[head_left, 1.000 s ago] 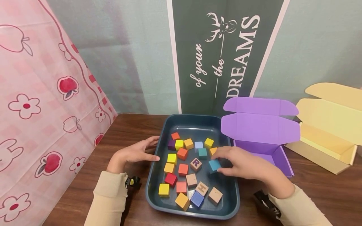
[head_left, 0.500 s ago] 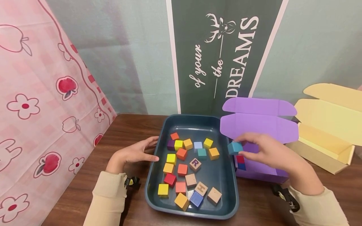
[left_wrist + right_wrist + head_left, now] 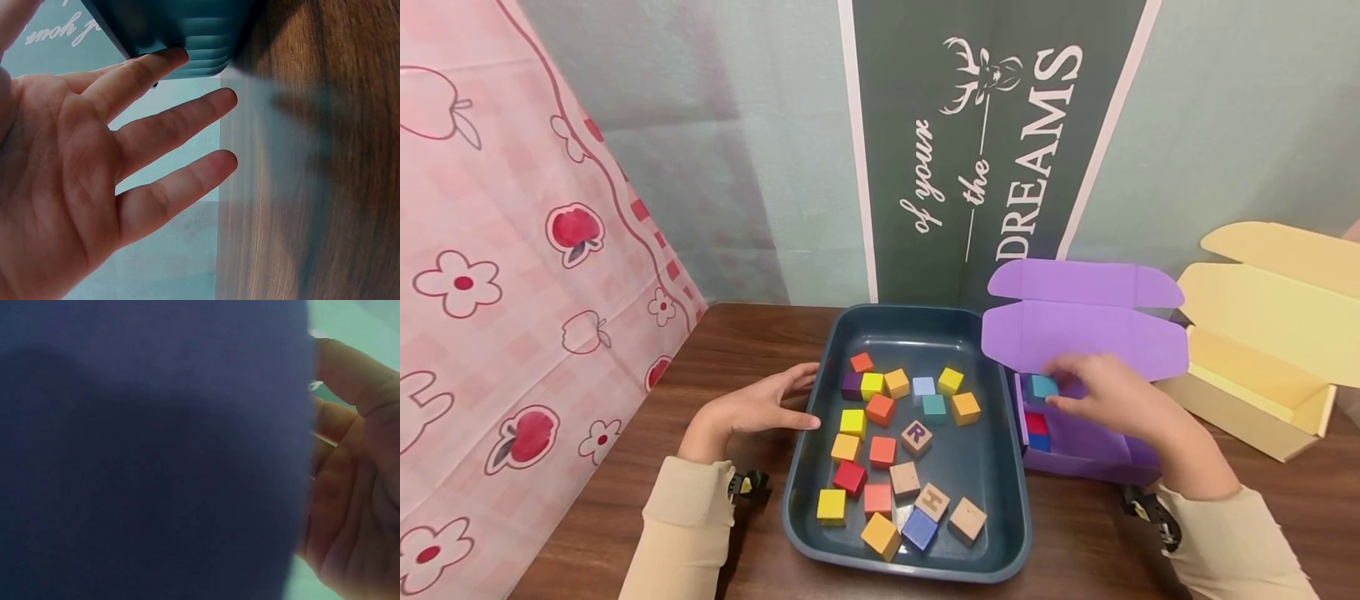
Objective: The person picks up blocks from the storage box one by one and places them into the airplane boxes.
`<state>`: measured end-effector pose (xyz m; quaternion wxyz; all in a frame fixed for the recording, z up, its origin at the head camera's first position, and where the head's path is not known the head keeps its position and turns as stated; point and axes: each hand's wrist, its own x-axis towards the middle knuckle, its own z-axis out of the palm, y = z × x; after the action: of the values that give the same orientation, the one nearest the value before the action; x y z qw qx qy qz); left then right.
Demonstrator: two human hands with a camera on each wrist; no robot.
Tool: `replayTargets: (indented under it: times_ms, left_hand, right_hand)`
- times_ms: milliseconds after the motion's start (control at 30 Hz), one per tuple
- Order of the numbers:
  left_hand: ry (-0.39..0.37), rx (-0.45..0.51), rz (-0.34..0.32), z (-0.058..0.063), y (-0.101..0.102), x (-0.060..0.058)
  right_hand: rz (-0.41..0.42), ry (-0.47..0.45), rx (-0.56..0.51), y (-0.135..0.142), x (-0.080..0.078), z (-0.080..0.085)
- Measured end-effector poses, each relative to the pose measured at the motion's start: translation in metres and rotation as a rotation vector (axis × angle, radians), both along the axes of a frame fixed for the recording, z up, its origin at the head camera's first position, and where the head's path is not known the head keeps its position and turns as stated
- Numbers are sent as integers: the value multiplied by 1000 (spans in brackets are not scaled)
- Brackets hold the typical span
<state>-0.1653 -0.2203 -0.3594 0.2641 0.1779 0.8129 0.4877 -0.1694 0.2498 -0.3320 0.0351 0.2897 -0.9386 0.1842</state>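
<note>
At the purple box (image 3: 1131, 454), my right hand (image 3: 1108, 400) pinches a blue block (image 3: 1042, 388) between thumb and fingers, down inside the box's left back corner. A red block (image 3: 1035, 423) and a dark blue block (image 3: 1039, 442) lie just in front of it. In the right wrist view a dark purple box wall (image 3: 156, 456) hides the fingertips and the block. My left hand (image 3: 760, 412) rests with spread fingers at the left rim of the dark blue tray (image 3: 797, 492); the left wrist view shows its fingers (image 3: 178, 125) straight beside the tray's outer wall.
Several coloured and plain wooden blocks lie in the tray, among them a block marked R (image 3: 917, 437) and one marked H (image 3: 932, 502). A yellow box (image 3: 1247, 408) stands with its lid up at the right. A printed cloth (image 3: 760, 167) hangs behind the table.
My right hand has lifted the blue block out of the tray, carried it right over the rim and lowered it into the purple box. The left hand has stayed at the tray's rim.
</note>
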Motion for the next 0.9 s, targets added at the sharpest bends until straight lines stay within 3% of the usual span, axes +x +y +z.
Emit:
replayTargets:
  times_ms: [233, 900]
  left_hand:
    - [-1, -4, 4, 0, 0, 0]
    - [11, -15, -7, -2, 0, -2]
  right_hand:
    - [-18, -105, -5, -4, -6, -12]
    - [26, -241, -12, -7, -13, -28]
